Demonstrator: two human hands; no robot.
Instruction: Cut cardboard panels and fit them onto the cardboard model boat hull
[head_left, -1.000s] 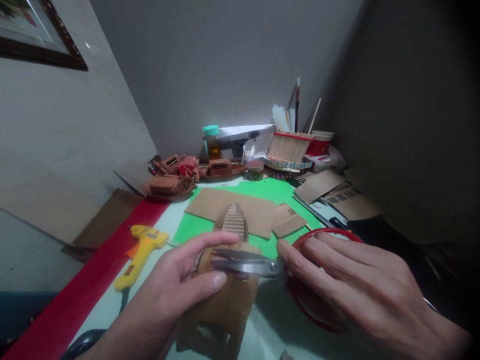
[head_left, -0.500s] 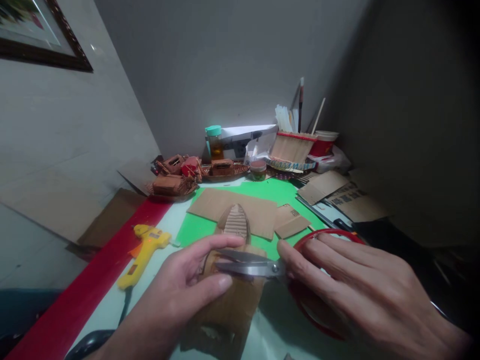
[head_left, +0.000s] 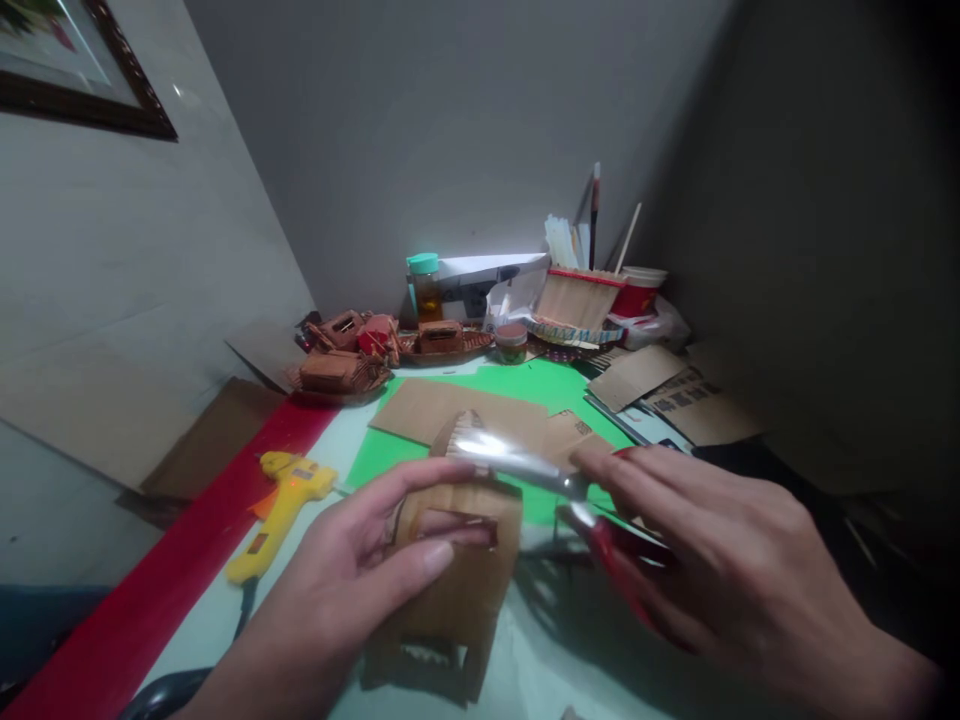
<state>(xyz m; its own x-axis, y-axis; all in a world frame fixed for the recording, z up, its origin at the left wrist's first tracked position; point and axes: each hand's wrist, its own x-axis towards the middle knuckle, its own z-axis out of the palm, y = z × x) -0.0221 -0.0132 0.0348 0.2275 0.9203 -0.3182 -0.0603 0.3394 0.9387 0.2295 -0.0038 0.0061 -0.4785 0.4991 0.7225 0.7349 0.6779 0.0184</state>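
Observation:
My left hand is closed around the side of a small cardboard boat model. Two rectangular openings show in the boat's curved brown cover, and its ribbed, pointed end sticks out at the far side. My right hand grips a pair of red-handled scissors. Their shiny blades, blurred by motion, hover over the far end of the boat, pointing left. Part of the scissors' handles is hidden behind my right fingers.
A yellow glue gun lies on the left. Flat cardboard rests on a green sheet. Finished brown boat models, a teal-lidded bottle, a small jar and a stick holder stand along the back. Cardboard scraps lie right.
The scissors have risen off the boat's cover and tilted, uncovering the nearer-to-bow opening beneath them. My left hand still holds the boat in about the same place.

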